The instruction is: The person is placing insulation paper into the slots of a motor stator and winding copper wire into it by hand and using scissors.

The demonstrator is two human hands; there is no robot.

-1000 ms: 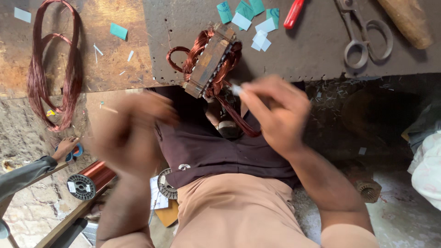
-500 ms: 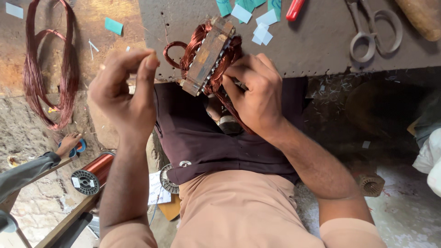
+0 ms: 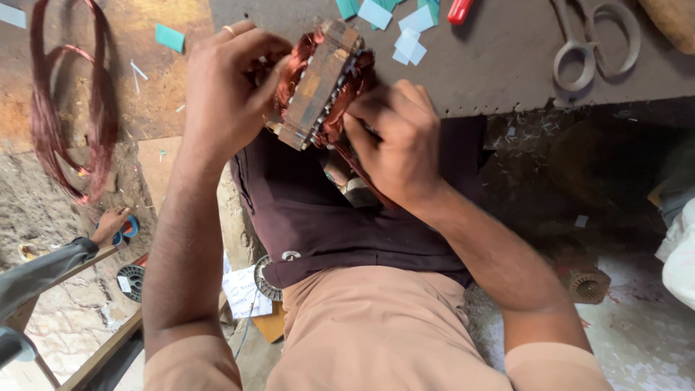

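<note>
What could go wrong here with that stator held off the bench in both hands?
The stator sits past the bench edge, held only by the left hand and right hand; a slip could drop it. The right fingers press into the copper winding, which might kink or scrape. Scissors lie near the edge.

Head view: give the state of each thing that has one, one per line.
Stator: held up at the bench edge, gripped by both hands.
Left hand: closed on the stator.
Right hand: fingers pressed at its copper winding.
Scissors: lying flat, blades out of view.
Copper wire coil: lying loose on the bench.
</note>
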